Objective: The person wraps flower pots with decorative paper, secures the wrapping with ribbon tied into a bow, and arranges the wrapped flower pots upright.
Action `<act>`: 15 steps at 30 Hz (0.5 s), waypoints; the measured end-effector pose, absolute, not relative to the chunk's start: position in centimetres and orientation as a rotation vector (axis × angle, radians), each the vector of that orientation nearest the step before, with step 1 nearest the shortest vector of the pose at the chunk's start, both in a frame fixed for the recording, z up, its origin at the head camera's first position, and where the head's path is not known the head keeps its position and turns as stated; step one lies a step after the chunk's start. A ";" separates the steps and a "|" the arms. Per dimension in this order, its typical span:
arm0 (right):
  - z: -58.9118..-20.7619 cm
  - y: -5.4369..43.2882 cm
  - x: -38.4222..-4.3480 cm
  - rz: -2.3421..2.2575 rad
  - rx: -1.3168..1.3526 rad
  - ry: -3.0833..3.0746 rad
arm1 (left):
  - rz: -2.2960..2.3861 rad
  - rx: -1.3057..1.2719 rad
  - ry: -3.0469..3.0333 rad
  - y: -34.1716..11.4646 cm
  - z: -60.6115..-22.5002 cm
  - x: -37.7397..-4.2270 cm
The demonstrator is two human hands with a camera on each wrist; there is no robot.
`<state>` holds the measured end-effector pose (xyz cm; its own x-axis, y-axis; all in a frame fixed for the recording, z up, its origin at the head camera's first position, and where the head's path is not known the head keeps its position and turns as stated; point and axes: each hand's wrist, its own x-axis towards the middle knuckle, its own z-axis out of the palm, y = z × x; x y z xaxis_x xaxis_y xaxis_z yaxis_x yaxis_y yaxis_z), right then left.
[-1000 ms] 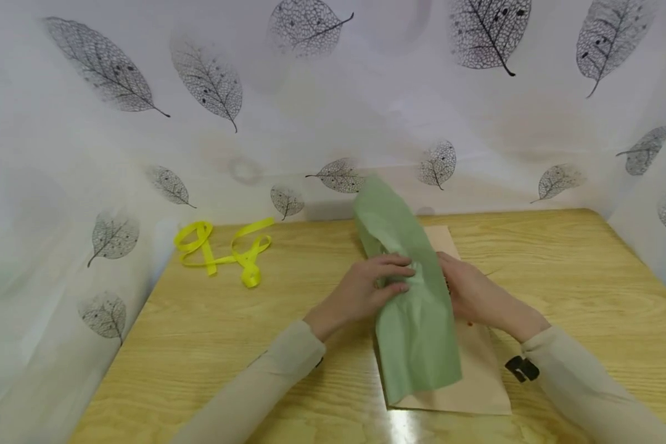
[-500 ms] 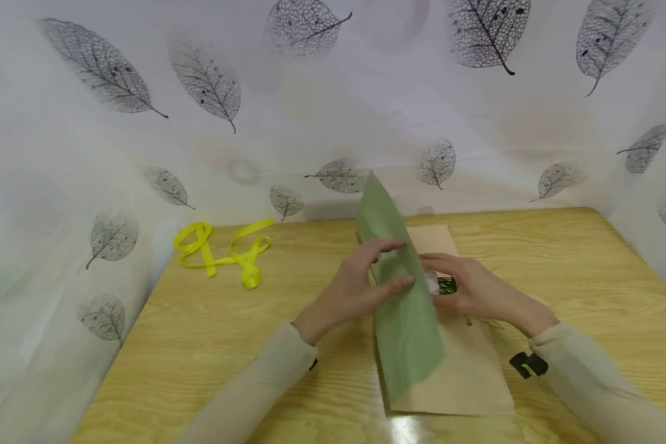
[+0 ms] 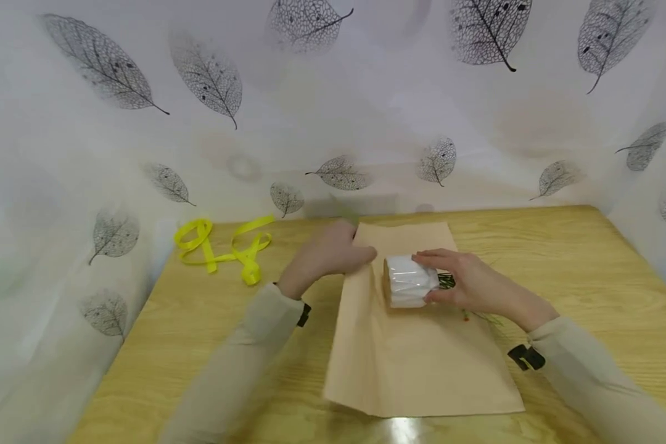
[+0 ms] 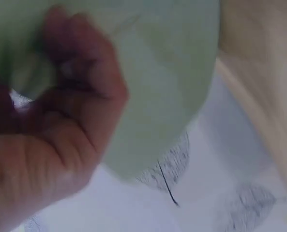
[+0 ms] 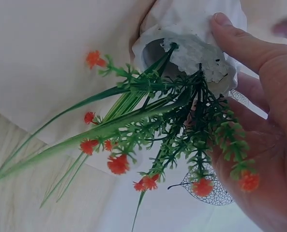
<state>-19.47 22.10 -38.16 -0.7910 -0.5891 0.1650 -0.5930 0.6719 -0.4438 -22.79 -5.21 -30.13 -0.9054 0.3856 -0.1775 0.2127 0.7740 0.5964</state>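
A sheet of wrapping paper (image 3: 438,364), tan on the upper face and green on the underside (image 4: 162,92), lies on the table with its left edge lifted. My left hand (image 3: 330,250) grips that lifted edge near the back corner, fingers curled in the left wrist view. On its side on the paper lies a white flowerpot (image 3: 407,282) holding an artificial plant with green blades and orange-red flowers (image 5: 118,164). My right hand (image 3: 474,287) holds the pot near its rim between thumb and fingers. In the head view that hand hides most of the plant.
A curled yellow ribbon (image 3: 250,271) lies on the wooden table (image 3: 200,345) at the back left. Behind and beside the table hangs a white curtain (image 3: 288,123) printed with dark leaves.
The paper's green-backed flap, earlier folded over the pot, has been drawn back to the left by my left hand. The pot and tan face now show. My right hand stays near the pot.
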 end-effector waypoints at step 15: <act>-38.4 22.0 -19.9 0.727 1.039 -2.762 | 1.210 0.543 2.414 2.5 -32.6 -22.0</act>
